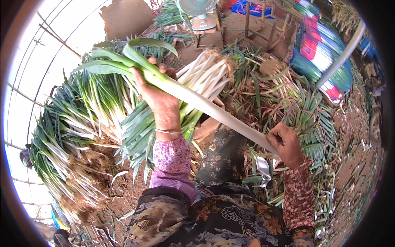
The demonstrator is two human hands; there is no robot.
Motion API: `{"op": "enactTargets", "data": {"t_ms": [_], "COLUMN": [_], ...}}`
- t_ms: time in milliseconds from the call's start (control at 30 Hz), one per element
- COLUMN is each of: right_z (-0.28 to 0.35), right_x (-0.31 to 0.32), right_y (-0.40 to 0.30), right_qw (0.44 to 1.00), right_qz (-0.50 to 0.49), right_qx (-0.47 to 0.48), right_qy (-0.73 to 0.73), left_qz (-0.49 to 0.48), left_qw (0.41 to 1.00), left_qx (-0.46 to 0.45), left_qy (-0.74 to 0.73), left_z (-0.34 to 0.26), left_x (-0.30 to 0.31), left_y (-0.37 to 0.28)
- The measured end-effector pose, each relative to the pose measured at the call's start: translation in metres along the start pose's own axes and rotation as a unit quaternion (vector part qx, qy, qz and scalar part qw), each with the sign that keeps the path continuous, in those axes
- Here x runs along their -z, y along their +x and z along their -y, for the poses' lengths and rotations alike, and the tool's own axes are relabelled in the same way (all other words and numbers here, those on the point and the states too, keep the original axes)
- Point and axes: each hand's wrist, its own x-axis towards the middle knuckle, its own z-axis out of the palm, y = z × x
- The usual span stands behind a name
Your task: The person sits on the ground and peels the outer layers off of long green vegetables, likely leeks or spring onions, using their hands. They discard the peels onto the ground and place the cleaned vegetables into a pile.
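A long green onion [213, 112] with a thick white stalk runs slantwise across the view. My left hand [160, 89] holds it near its green leaves, with the fingers wrapped around the stalk. My right hand [285, 145] pinches the white end at the lower right, its fingertips closed on it; the root end is mostly hidden by the hand. Behind the left hand lies a pile of white-stalked green onions [205, 72], their roots towards the upper right and their leaves hanging down beside my left forearm.
Unpeeled green onions [68, 136] with soil-covered roots lie at left. Leaf scraps [314, 123] cover the ground at right. Bagged bundles [321, 58] stand at the upper right beside a metal pole [342, 55]. A fan [202, 21] and a metal stool frame [262, 34] are at the top.
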Motion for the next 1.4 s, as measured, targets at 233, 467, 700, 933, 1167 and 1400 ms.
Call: {"op": "enactTargets", "data": {"t_ms": [233, 467, 700, 933, 1167, 1400], "right_z": [-0.009, -0.019, -0.016, -0.03, -0.094, -0.13], "right_x": [-0.003, -0.001, 0.008, 0.042, 0.075, 0.088], "right_y": [-0.006, -0.017, -0.029, -0.058, -0.137, -0.215], "right_qw": [0.998, 0.992, 0.984, 0.843, 0.781, 0.918], "right_qz": [0.027, 0.11, -0.027, -0.156, -0.269, -0.141], "right_qx": [0.024, 0.032, -0.103, -0.215, -0.193, -0.371], "right_qy": [0.054, 0.054, 0.144, 0.468, 0.529, -0.007], "left_qz": [0.006, 0.11, 0.099, 0.067, 0.006, 0.024], "left_qw": [0.999, 0.983, 0.987, 0.992, 0.966, 0.981], "left_qx": [0.034, 0.137, 0.128, 0.104, 0.154, 0.114], "left_qy": [0.036, -0.047, -0.011, 0.028, -0.208, -0.158], "left_z": [0.016, 0.012, 0.013, -0.008, -0.004, -0.05], "left_x": [0.011, 0.028, 0.031, 0.049, 0.037, 0.066], "left_y": [0.002, 0.004, 0.005, 0.006, 0.002, 0.029]}}
